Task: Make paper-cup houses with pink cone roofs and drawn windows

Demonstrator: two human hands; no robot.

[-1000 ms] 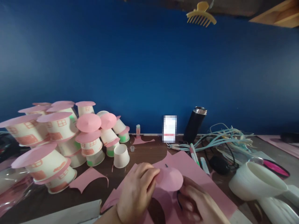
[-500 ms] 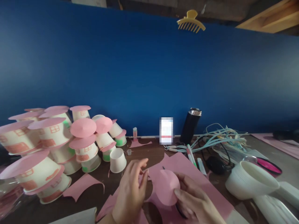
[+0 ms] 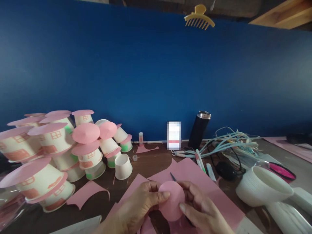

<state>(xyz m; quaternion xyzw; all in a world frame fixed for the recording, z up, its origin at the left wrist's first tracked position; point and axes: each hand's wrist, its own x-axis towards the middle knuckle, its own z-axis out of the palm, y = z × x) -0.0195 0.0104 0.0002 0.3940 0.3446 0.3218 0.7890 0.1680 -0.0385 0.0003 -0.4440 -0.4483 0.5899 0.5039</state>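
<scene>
A: Wall first, a big blue one across the whole back, with a yellow hair clip up at twelve o'clock

B: And on the table?

A: Paper cups with pink paper roofs piled at nine o'clock, drawn windows on their sides. One plain cup stands upside down just beside the pile

B: What lies under the hands?

A: Pink sheet spread at six o'clock, with a loose scrap at about eight. A stack of white bowls sits at four o'clock, tangled cables at two, a dark flask upright near the wall at one, pens just below it

B: And the hands themselves?

A: Both hold a pink paper disc at six o'clock, raised above the sheet. The left hand pinches its left edge, thumb on the front, fingers curled behind. The right hand pinches the lower right edge with the thumb on the face, the other fingers tucked behind the disc

B: Anything small?

A: Glue stick upright by the wall at twelve, and a dark thin tip poking out just above the disc; what it belongs to I cannot tell
</scene>
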